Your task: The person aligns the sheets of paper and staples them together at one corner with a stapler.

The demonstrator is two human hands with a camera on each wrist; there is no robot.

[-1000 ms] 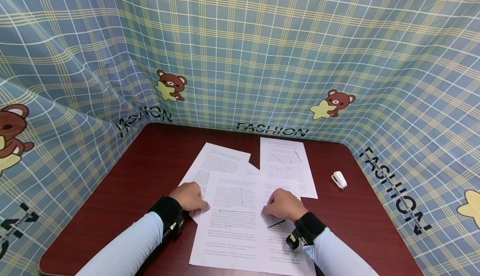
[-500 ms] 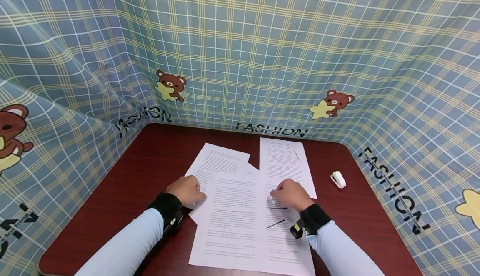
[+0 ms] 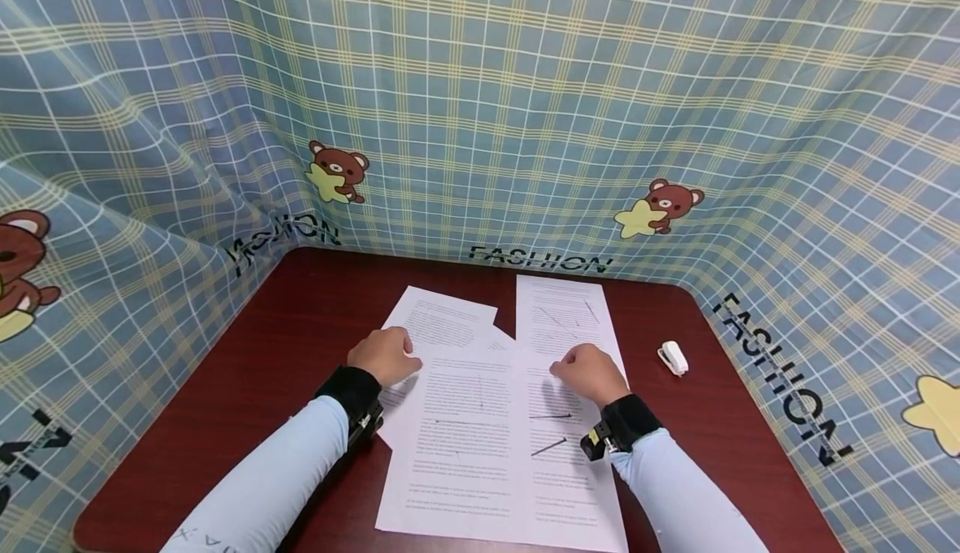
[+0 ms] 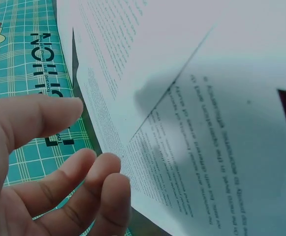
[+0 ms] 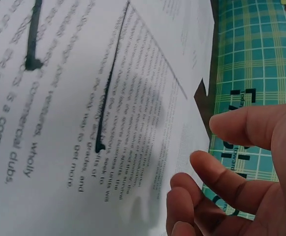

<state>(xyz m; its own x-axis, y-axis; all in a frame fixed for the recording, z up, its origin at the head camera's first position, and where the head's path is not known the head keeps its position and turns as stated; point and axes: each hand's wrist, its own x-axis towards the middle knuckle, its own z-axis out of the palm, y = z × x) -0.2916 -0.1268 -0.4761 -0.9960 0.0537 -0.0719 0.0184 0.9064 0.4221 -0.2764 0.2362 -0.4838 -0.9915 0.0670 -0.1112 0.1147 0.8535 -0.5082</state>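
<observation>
Over the left edge of a printed sheet hovers my left hand, its fingers loosely bent. The left wrist view shows a gap between thumb and fingertips, holding nothing. A second printed sheet lies along the right side of the first, marked with thick black strokes. My right hand is above its upper part, thumb and fingers apart with nothing between them. Behind lie another printed sheet at a slant on the left and one at the back right, both partly covered.
A small white stapler stands on the dark red table, right of the papers. A checked cloth with bears and stars encloses the back and sides.
Both hands have moved farther back over the papers, the right one also rightward. A black stroke that the right hand covered has come into view. The sheets look unmoved.
</observation>
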